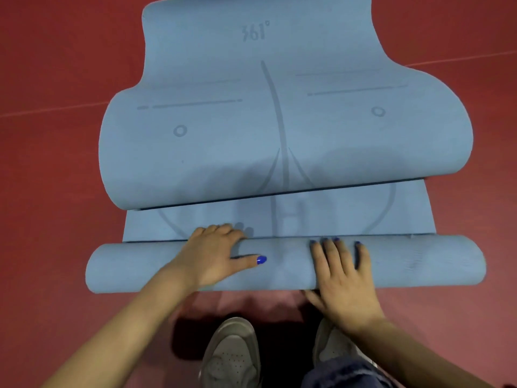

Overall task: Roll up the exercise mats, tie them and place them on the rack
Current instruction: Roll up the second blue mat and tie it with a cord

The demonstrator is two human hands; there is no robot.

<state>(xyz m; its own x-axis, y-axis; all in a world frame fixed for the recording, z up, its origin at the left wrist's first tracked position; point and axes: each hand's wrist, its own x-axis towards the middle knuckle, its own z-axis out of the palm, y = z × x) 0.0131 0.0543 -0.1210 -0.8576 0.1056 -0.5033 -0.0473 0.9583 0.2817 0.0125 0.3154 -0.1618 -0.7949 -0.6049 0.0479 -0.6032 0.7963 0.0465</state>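
Note:
A blue exercise mat [279, 113] with printed alignment lines lies on the red floor, humped into a wave in its middle. Its near end is wound into a roll [419, 261] lying crosswise in front of me. My left hand [212, 256] rests on top of the roll left of centre, its fingers curled over the roll's far side and its thumb stretched out along the roll. My right hand [341, 278] presses flat on the roll right of centre, fingers straight and spread. No tie or rack is in view.
Red floor [50, 191] with thin pale lines surrounds the mat. My two grey shoes [232, 357] stand just behind the roll at the bottom edge, with a blue trouser leg [344, 373] over the right one.

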